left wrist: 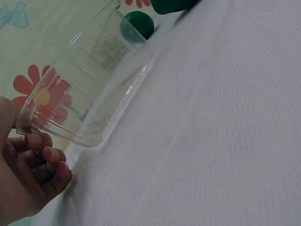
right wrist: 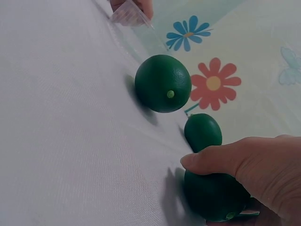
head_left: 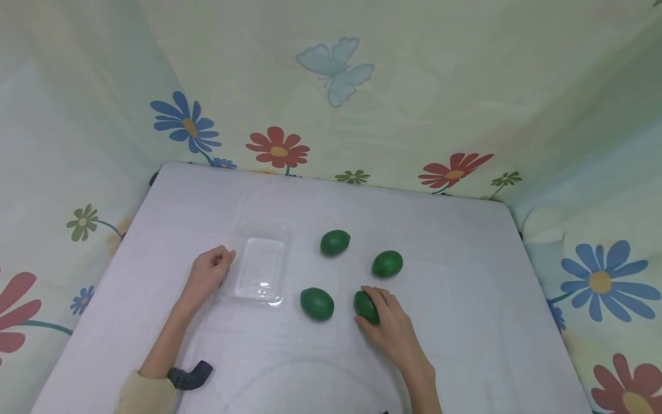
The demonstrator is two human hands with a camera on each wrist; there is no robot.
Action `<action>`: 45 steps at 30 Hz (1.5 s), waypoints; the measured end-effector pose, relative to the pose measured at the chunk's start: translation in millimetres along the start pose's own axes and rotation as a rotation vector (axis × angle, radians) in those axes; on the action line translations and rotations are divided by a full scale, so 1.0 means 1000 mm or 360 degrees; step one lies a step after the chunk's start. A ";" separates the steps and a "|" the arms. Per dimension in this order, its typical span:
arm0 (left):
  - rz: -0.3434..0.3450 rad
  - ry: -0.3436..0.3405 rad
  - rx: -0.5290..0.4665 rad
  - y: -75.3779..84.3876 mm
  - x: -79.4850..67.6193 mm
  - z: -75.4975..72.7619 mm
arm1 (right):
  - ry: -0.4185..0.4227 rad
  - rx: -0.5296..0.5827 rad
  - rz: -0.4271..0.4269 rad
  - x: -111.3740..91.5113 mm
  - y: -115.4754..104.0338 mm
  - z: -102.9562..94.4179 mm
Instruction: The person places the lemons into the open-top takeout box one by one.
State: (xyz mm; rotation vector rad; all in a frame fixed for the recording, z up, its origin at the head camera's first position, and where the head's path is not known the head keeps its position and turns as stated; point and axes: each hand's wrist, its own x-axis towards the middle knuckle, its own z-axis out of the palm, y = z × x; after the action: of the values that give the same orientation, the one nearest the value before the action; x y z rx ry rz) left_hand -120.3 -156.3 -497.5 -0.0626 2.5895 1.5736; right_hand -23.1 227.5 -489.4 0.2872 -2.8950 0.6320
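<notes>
Holding green fruit in curled right hand, near three loose fruits; pinching clear container by edge with left hand.

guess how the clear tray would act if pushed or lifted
The clear tray looks light for its size, judging by its thin see-through walls. Those walls would probably flex under a squeeze. Its broad, flat base suggests sliding rather than tipping.

Four green limes are beside a clear tray.
</notes>
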 end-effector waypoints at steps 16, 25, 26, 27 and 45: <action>0.0009 -0.0013 0.0003 -0.001 0.001 0.000 | 0.0036 0.0026 -0.0003 -0.007 -0.005 -0.008; 0.0001 -0.0006 0.0023 0.000 0.003 -0.001 | 0.0102 -0.0008 -0.0119 -0.006 -0.019 -0.025; 0.0002 -0.0006 0.0025 0.000 0.003 -0.001 | 0.0109 -0.0008 -0.0140 -0.006 -0.021 -0.028; 0.0005 -0.0007 0.0030 0.000 0.003 -0.001 | 0.0111 -0.0003 -0.0162 -0.005 -0.023 -0.031; 0.0007 -0.0015 0.0016 0.002 0.005 -0.001 | 0.0023 0.0207 -0.0754 0.051 -0.091 -0.041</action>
State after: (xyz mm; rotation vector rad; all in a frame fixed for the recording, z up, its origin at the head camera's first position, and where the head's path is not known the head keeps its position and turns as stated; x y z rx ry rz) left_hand -125.2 -156.5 -495.7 -0.0484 2.5922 1.5588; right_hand -47.6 156.2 -406.8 0.9421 -2.6244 0.7233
